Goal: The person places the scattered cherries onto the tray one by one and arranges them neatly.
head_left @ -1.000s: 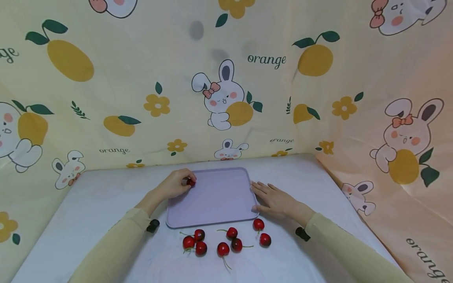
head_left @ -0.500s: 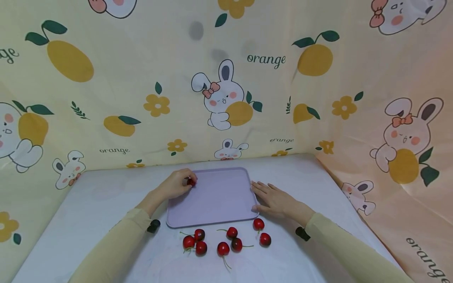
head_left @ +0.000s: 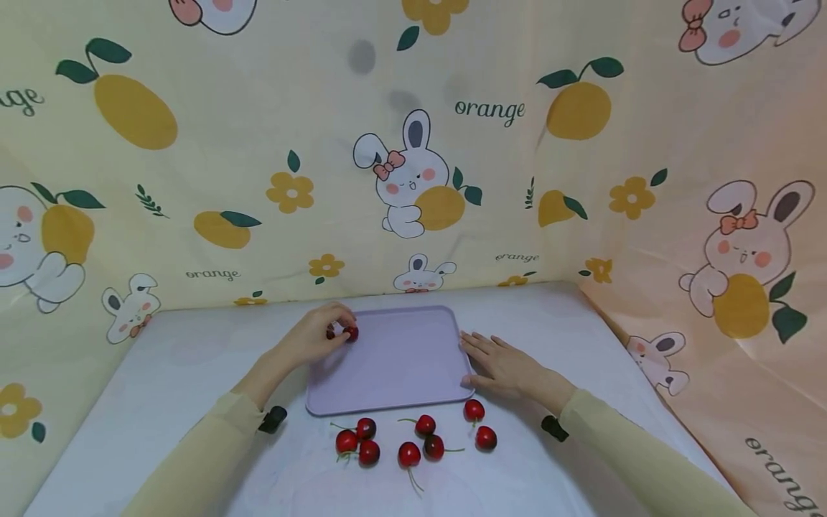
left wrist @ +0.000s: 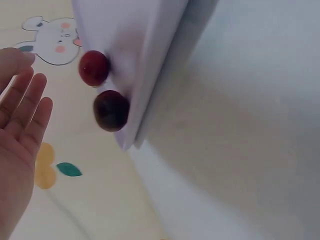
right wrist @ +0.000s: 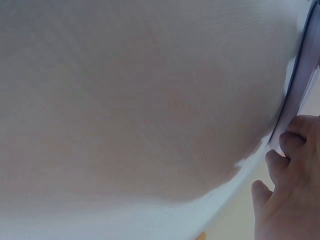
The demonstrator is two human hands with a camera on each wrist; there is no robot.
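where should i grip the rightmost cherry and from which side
Probably pinch the rightmost cherry across the middle of its round body, coming from above and the person's right: no cherry lies on that side, while a neighbouring cherry sits beyond it, slightly left.

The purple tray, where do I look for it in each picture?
Head: the purple tray is in the middle, below centre.
Left wrist: part of the purple tray is at the top, mostly left of centre.
Right wrist: a strip of the purple tray is at the upper right edge.
All three show the white tabletop too.
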